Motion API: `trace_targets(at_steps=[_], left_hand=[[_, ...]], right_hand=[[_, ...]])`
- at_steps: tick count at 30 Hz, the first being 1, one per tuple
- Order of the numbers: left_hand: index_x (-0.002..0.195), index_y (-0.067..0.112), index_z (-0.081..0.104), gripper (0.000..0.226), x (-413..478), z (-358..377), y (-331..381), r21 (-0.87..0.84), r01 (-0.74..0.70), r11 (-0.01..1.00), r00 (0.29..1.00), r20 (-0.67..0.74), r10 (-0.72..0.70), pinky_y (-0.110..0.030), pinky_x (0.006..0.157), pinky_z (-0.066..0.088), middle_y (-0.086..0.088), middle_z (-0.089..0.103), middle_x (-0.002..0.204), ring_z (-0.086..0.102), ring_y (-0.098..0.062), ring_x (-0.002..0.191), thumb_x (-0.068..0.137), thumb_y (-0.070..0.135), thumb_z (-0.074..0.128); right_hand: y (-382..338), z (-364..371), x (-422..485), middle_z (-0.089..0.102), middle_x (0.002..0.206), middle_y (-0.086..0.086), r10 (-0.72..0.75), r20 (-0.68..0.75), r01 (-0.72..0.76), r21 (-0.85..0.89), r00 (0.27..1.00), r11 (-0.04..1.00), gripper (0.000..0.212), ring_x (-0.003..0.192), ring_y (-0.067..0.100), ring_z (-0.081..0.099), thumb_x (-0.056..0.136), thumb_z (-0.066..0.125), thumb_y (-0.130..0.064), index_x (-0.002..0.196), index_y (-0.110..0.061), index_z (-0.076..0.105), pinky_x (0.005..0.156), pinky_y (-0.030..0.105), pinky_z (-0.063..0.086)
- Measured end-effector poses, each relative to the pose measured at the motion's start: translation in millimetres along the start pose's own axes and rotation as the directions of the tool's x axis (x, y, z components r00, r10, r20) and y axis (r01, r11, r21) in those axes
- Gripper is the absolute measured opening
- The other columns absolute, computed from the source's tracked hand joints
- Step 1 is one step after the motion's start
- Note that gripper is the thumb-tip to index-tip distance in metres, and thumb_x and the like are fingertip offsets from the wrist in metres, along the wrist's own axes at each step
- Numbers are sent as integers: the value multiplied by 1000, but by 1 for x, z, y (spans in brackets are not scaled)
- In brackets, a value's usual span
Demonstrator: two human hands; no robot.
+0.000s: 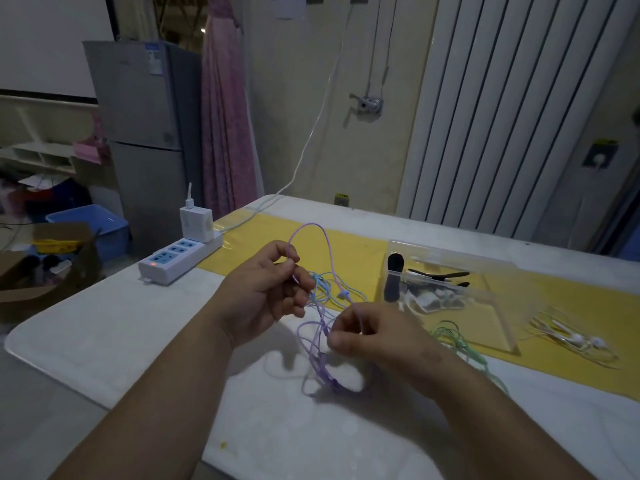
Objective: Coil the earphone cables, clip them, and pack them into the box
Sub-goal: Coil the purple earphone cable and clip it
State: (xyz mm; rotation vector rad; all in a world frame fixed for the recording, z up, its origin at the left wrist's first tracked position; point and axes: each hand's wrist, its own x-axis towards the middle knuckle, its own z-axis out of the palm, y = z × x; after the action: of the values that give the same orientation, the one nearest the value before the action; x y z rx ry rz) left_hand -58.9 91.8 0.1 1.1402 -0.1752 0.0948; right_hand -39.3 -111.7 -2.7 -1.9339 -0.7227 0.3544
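The left hand (270,292) pinches the thin lilac earphone cable (327,241) between thumb and forefinger, its other fingers curled beneath. The right hand (377,337), lower and nearer, pinches the same cable between curled fingertips. Between the two grips the cable arches up in one tall loop; the rest hangs in slack loops onto the white table (138,323) below the hands. The main risk, as I judge it, sits just behind that loop: a thin pale-blue earphone cable (356,293) lies heaped close against the lilac strands, perhaps crossing them, though I cannot tell whether they are entangled. Winding on without checking could drag the blue one into the coil or tighten a knot. The trailing lilac loops could also snag on themselves, and a light pinch on so slippery a cord may let the coil spring open before a clip is on. Further right, a thin green earphone cable (465,344) lies near the right wrist and could be swept along. The clear plastic box (450,252) holding black clips (438,274) stands on the yellow strip (356,258), within reach.
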Motion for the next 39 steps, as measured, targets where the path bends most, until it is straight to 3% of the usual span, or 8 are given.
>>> trace_targets(at_steps=[4,8,12,17,24,30,35,39], left_hand=[[91,11,44,5,2,1,0,-26,-8,1000,1000,14,8,-28,48,54,-17,65,72,64,-24,54,87,13,46],[92,10,44,3,1,0,0,-35,-7,999,999,39,9,-28,51,57,-19,66,75,68,-26,60,89,11,45],[91,10,43,7,1,1,1,-36,-18,999,999,41,19,-27,48,55,-18,66,72,67,-26,57,86,12,46],[90,11,43,7,0,-1,3,-33,-35,999,998,49,36,-26,44,52,-16,65,68,65,-24,51,85,13,47],[86,11,62,7,1,-9,-1,136,-120,983,993,-7,122,-17,39,26,-9,58,57,40,-13,38,87,17,58],[75,18,69,17,3,-9,-1,203,-80,976,996,-32,88,-22,44,15,-7,49,54,31,-13,46,83,26,56],[77,15,71,15,0,-9,1,147,-37,988,999,3,37,-15,38,28,-8,56,59,44,-12,41,83,10,58],[75,15,68,21,2,-13,0,111,-56,992,998,-29,59,-19,42,16,-7,47,50,33,-11,37,85,10,51]], right_hand=[[0,11,-1,61,67,-9,69,15,-64,-213,997,975,54,54,3,49,49,83,-53,83,-17,62,53,21,41],[1,21,-1,59,56,-7,83,-64,-99,-318,994,943,51,50,4,49,56,71,-65,79,-20,60,52,27,39],[2,27,1,56,51,-4,-15,-171,-58,-413,985,909,16,48,7,47,69,60,-34,71,-18,64,53,31,40],[4,24,3,47,57,13,-71,-181,10,-319,981,948,34,51,9,37,60,47,-34,66,-4,60,50,35,35],[2,5,3,44,51,-10,-181,-388,115,-188,904,975,23,55,0,46,67,42,-32,58,-22,61,54,17,30],[3,-4,6,38,45,-2,96,-632,105,272,769,956,38,44,15,31,93,43,-22,57,-17,55,50,31,25],[5,-2,8,43,48,0,96,-577,56,241,811,969,29,45,14,35,92,50,-24,67,-12,58,51,30,29],[5,5,10,54,56,-2,122,-526,24,262,842,965,13,53,16,45,76,53,-15,71,-15,65,53,33,39]])
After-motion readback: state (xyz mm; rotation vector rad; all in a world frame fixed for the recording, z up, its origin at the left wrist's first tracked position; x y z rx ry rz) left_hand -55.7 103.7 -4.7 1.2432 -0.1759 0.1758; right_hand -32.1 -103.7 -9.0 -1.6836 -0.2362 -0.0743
